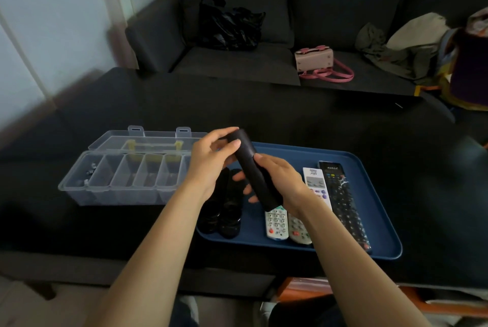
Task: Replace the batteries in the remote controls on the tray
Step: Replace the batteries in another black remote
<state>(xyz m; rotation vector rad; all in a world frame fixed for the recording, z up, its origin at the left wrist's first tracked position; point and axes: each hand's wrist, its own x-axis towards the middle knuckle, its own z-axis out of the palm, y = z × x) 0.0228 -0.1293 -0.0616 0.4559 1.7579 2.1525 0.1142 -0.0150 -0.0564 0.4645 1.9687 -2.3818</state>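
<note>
Black remote held above blue tray, left hand pinching top end, right hand wrapped round lower half. Step judged: opening battery cover. Next: sliding cover off.

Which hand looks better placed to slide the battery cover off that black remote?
Probably the left hand: its thumb and fingertips sit on the upper end of the black remote, free to push. The right hand wraps the lower part, steadying it above the blue tray.
</note>
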